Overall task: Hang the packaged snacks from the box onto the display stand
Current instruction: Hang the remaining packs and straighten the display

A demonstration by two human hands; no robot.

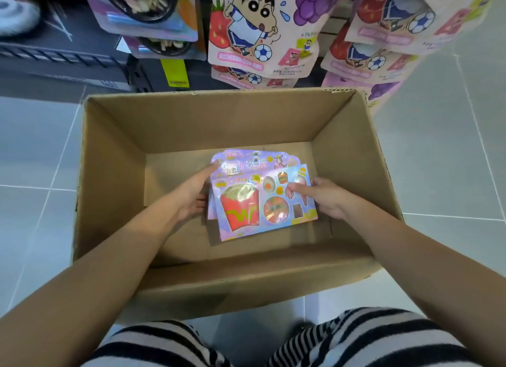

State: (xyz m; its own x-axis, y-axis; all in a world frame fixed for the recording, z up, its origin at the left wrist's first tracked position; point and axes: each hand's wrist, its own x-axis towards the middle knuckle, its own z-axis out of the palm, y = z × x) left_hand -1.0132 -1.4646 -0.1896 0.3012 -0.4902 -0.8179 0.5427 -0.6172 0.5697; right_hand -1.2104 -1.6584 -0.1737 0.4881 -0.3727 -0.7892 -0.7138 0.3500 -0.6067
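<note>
The snack packs (246, 210) lay in a small stack low inside the cardboard box (109, 180), near the middle of its bottom. The left hand (195, 195) gripped the stack's left edge. The right hand (327, 198) pinched its right edge, one finger across the top face, and the fingers beneath were hidden. The lower packs showed only their top strips, their print too blurred to read. The hanging pouches (254, 29) beyond the box's far edge were cut off above, each bearing a large "A".
</note>
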